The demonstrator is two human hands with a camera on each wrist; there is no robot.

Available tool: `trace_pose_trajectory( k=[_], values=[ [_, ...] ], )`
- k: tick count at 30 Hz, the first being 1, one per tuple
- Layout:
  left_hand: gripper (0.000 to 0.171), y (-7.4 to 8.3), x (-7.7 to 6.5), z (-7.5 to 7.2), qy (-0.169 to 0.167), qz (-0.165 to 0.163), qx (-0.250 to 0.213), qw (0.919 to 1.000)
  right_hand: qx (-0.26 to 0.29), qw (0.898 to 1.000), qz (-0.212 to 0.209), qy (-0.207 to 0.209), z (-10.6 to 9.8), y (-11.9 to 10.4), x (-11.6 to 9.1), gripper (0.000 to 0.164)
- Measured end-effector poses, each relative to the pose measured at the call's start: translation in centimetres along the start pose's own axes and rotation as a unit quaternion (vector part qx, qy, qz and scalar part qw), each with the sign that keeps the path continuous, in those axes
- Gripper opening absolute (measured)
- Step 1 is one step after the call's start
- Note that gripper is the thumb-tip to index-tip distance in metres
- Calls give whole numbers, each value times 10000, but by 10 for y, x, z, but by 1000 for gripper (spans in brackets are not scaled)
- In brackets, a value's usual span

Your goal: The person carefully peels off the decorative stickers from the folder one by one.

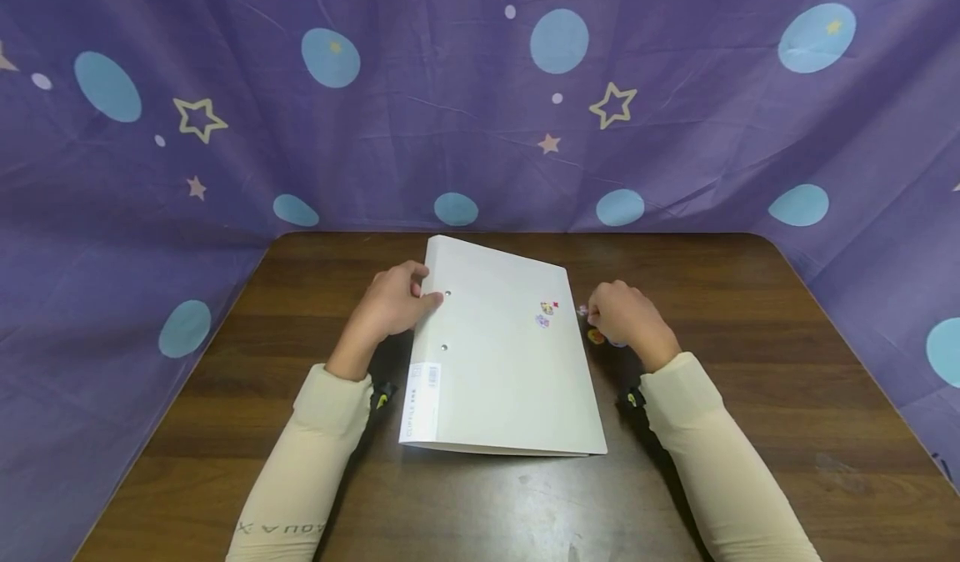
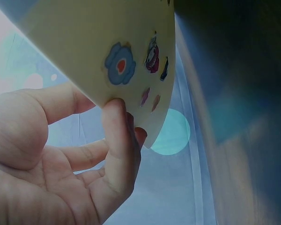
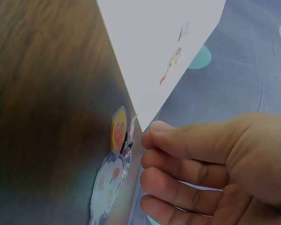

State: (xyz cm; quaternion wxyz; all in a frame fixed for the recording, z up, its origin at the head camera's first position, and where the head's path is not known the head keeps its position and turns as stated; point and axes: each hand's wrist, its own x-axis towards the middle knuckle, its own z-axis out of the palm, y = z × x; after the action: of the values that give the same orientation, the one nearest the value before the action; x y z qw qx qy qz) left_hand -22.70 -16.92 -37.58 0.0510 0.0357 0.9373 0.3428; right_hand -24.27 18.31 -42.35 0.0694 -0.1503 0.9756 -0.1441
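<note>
Left grip pinches the left edge of a smooth white folder on the dark wood-grain desk. Right grip: thumb and forefinger pressed together (contents, if any, not visible), near rounded, clear-rimmed stickers.

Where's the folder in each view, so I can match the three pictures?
Head: folder in the middle, slightly below centre.
Left wrist: upper left to centre, narrowing downward.
Right wrist: top, mostly right of centre, narrowing to a corner near the middle.
Shared landmark: the curtain with round blue dots, in the background of all three.
</note>
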Motion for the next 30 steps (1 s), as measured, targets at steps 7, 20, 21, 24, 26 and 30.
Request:
trace_pose_trajectory(
  k=[7,20,21,24,26,30],
  values=[
    [57,-1,0,0,-23,-23,-11,10000,120,9995,-200,225,2,-7,1,18],
    [57,1,1,0,-2,-1,0,10000,705,9910,-1055,428,10,-30,3,11],
    [57,1,1,0,3,4,1,10000,727,9902,-1113,430,11,-31,3,10],
    [57,1,0,0,9,13,12,10000,726,9881,-1283,432,12,-33,3,9],
    [57,1,0,1,9,18,18,10000,727,9875,-1345,391,13,-34,4,8],
    [57,1,0,1,9,24,19,10000,636,9878,-1375,370,14,-36,5,8]
  ],
)
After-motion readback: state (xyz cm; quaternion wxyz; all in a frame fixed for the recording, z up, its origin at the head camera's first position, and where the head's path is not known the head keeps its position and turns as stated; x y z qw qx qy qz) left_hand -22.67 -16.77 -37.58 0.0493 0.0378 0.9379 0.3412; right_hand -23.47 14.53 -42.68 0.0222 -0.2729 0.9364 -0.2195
